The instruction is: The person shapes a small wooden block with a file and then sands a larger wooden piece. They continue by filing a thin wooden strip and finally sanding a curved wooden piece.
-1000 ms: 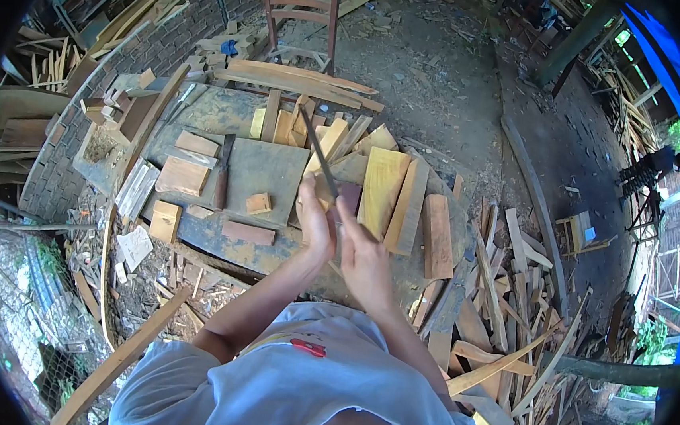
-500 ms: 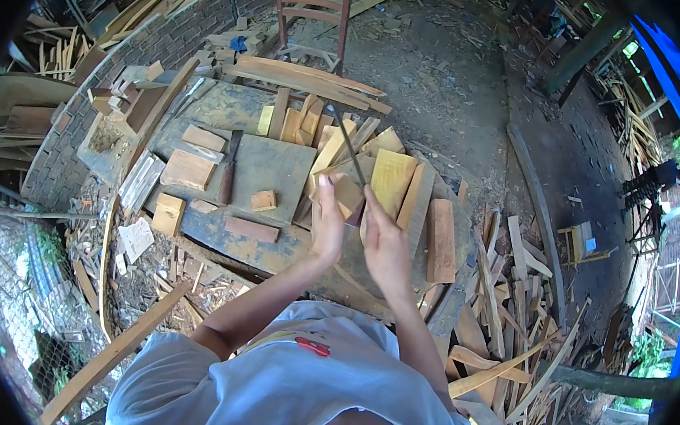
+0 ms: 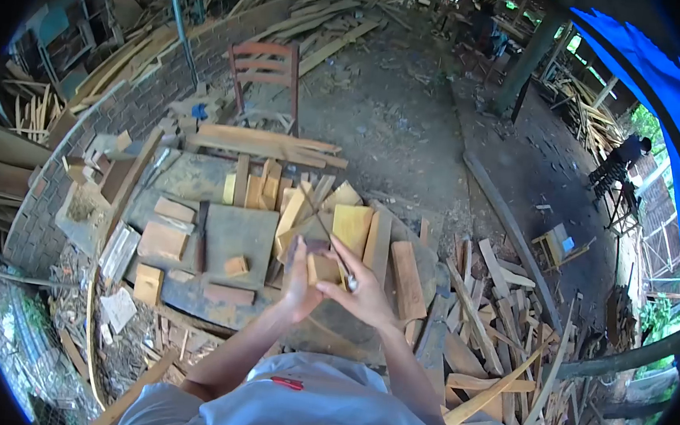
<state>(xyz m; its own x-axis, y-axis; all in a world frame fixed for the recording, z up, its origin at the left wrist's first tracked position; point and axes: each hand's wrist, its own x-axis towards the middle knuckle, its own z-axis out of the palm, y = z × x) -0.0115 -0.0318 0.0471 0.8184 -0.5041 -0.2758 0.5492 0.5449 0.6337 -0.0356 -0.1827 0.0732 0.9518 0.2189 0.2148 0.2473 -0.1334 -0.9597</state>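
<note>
Small pale-brown wooden block (image 3: 324, 270) sits between the two hands, above the wood-strewn worktable (image 3: 338, 334), at the centre of the frame. The left hand (image 3: 295, 290) steadies its left side, fingers raised; the right hand (image 3: 365, 296) grips a long, thin, dark rod (image 3: 320, 219), thumb against the block. A reddish-brown wooden chair (image 3: 265, 64) stands at upper left.

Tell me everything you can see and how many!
table: 1, grey-brown, middle
square board: 1, grey, on table
yellow block: 1, yellow, beyond hands
wood pieces: many, tan and brown, on table and ground
chair: 1, reddish brown, beyond table
bricks: many, grey, left
post: 1, grey, upper right
tarp: 1, blue, upper right
held block: 1, tan, between hands
thin tool: 1, dark, right grip
shirt: 1, pale blue, bottom
left hand: 1, at held block
right hand: 1, at thin tool
</note>
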